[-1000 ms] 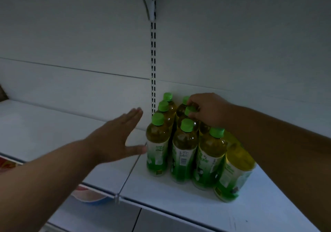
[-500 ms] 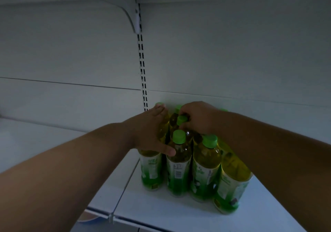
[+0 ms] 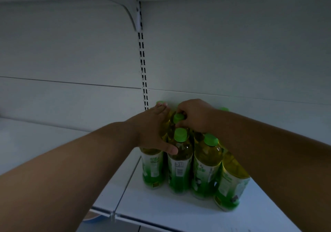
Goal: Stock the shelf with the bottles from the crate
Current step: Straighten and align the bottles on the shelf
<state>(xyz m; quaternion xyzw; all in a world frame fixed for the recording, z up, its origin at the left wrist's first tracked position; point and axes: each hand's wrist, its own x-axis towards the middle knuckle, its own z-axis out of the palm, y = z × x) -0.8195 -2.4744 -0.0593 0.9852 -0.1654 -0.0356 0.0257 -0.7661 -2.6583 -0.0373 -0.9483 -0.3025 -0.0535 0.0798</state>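
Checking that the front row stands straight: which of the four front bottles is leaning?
The rightmost front bottle, beneath the right forearm. It tips toward the group, and its cap is hidden; the other three stand upright on the shelf.

**Behind and above the stock**

You are facing a pale back panel (image 3: 71,52), a slotted upright (image 3: 143,67) running down it. A white bracket (image 3: 130,15) is curving overhead; something blue and white (image 3: 95,218) is peeking out below, unclear.

back-row bottles (image 3: 223,109) mostly hidden behind hands and front row, only cap slivers show, left hand (image 3: 152,129) covers leftmost bottle (image 3: 152,167) top, label text too blurred to read, both forearms cut off by frame edges
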